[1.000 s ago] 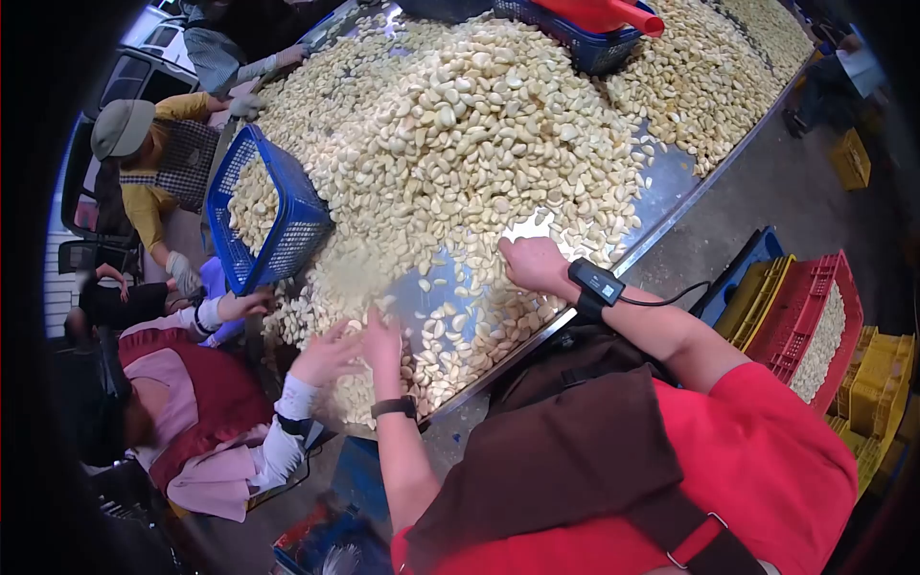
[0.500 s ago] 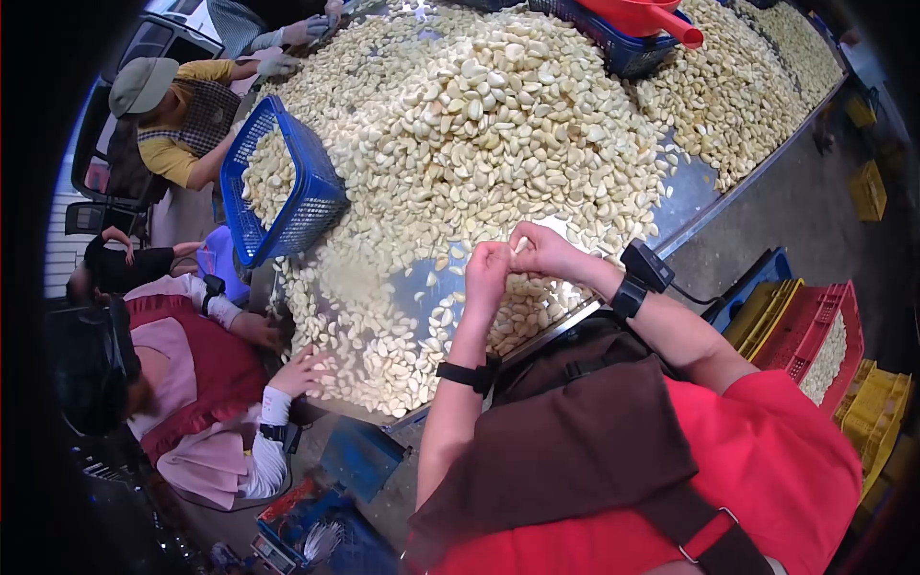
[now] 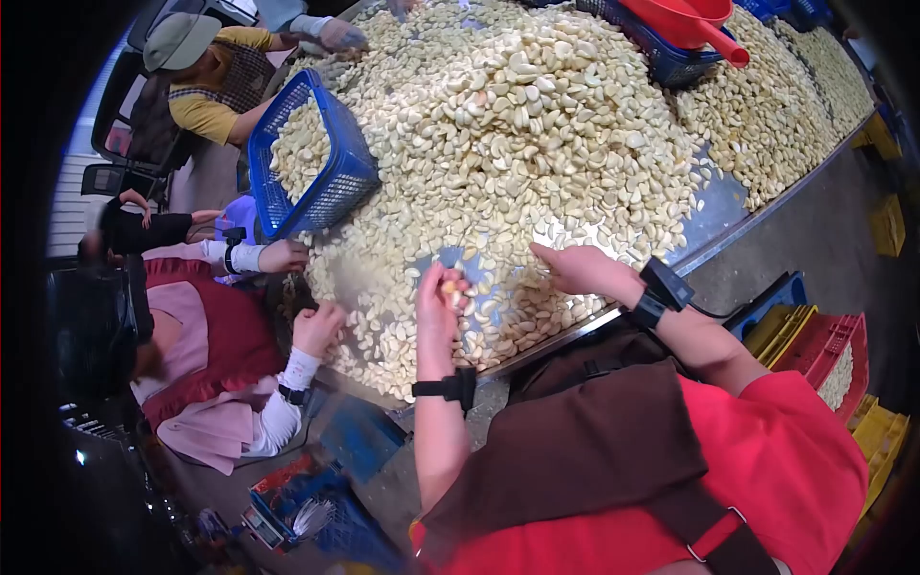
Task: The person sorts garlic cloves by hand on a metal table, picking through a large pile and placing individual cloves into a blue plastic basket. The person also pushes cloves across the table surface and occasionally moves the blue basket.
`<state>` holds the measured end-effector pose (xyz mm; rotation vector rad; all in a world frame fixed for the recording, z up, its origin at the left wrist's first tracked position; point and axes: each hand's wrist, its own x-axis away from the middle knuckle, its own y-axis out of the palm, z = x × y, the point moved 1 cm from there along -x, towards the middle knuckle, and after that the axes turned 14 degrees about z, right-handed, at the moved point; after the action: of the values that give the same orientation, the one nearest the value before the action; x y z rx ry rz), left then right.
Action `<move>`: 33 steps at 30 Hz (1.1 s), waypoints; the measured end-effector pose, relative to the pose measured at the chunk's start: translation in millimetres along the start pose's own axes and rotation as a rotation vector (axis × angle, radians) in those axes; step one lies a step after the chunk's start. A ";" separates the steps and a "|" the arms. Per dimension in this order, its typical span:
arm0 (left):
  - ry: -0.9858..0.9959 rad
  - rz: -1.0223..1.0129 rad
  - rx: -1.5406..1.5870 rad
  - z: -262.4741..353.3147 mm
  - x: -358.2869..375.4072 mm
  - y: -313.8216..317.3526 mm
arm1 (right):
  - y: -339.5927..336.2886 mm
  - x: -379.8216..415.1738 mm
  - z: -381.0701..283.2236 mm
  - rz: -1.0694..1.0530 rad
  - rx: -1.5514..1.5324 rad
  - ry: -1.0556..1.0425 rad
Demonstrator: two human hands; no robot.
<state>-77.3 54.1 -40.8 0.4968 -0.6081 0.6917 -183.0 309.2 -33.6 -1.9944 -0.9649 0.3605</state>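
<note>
A large heap of pale peeled cloves (image 3: 537,125), which look like garlic, covers the metal table (image 3: 728,196). My left hand (image 3: 440,299) is turned partly palm up over the near part of the table, its fingers curled round a yellowish clove (image 3: 450,290). To the right, my right hand (image 3: 583,268) hovers at the near edge of the heap, index finger pointing left over the cloves. Its other fingers are folded, and whether they hold anything is hidden. The two hands are apart.
A blue basket (image 3: 353,172) of cloves stands at the left. A red scoop (image 3: 685,21) lies on another blue basket (image 3: 671,65) at the back. Co-workers' hands (image 3: 319,331) and gloved hands (image 3: 340,35) are at the left edge. Crates (image 3: 832,355) stand at the right.
My hands were together over a clove and have separated, the left moving left and down. The view has shifted, and the near co-worker's hands have moved.
</note>
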 end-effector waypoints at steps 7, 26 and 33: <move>0.894 0.365 -1.379 -18.4 -38.1 41.1 | 7.6 3.4 -46.9 -0.274 0.011 0.101; 1.122 -0.397 -0.621 -36.7 86.1 156.6 | -3.9 25.9 43.7 0.481 -2.113 0.907; 1.110 -0.520 -1.781 -27.7 41.8 48.3 | -220.7 78.1 164.2 1.526 -1.814 0.659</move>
<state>-76.3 121.4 -22.5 -1.3088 0.1427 -0.2853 -334.0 534.5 56.9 -3.5920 1.5010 -0.7312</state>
